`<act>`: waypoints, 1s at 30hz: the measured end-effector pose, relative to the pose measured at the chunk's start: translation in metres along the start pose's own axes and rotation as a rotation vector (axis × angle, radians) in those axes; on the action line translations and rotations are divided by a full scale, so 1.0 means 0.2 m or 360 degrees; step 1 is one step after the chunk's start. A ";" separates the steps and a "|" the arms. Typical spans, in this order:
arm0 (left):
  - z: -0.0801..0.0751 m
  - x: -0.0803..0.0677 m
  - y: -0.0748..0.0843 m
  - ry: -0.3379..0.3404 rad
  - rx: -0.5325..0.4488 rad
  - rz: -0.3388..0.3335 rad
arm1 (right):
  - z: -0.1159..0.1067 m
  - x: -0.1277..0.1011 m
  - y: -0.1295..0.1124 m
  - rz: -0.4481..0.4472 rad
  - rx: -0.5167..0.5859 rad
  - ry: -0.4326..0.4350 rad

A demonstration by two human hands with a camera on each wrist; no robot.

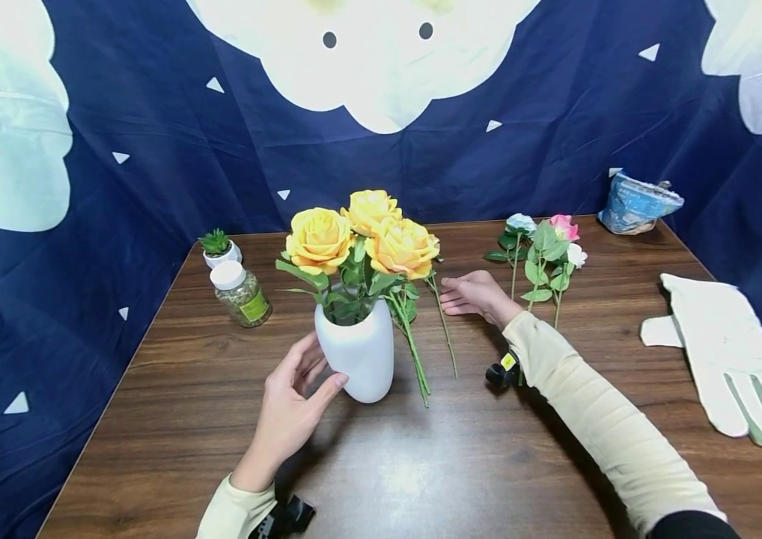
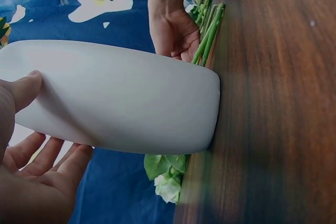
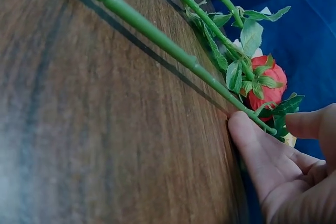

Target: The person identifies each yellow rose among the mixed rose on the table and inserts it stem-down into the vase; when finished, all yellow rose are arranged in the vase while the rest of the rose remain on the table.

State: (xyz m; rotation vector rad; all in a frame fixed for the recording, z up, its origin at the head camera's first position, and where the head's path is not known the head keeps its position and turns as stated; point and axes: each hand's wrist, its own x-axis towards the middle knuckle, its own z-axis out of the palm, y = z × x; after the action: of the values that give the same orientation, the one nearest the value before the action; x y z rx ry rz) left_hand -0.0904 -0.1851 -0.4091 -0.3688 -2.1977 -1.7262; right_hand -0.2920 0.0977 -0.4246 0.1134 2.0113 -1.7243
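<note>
A white vase (image 1: 355, 352) stands upright on the table, filled with yellow roses (image 1: 370, 233). My left hand (image 1: 296, 400) holds it low on its left side, thumb on the near face and fingers curving round behind. In the left wrist view the thumb (image 2: 26, 88) lies on the vase's smooth wall. To the right of the vase, my right hand (image 1: 475, 294) reaches toward a loose green stem (image 1: 447, 329). The right wrist view shows this stem (image 3: 157, 40) passing between thumb and fingers, a fingertip beside it. A red rose (image 3: 269, 82) lies behind there.
More stems (image 1: 415, 359) lie against the vase's right side. Blue, pink and white roses (image 1: 546, 254) lie at the back right, near a crumpled blue bag (image 1: 637, 203). White gloves (image 1: 734, 352) are on the right. A lidded jar (image 1: 242, 296) and a small potted plant (image 1: 219, 249) stand back left.
</note>
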 end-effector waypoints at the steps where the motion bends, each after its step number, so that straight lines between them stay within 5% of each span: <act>1: 0.00 0.00 0.00 0.0002 0.0002 -0.0002 | 0.00 0.00 0.00 -0.0010 -0.0013 -0.0001; 30: 0.00 0.00 0.00 0.0010 -0.0003 -0.0006 | 0.02 -0.01 -0.01 -0.0019 -0.0101 0.0043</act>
State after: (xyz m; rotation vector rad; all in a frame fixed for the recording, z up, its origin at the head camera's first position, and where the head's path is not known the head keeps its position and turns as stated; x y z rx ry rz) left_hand -0.0903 -0.1852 -0.4095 -0.3593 -2.1937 -1.7293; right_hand -0.2901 0.0932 -0.4217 0.1043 2.0884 -1.6728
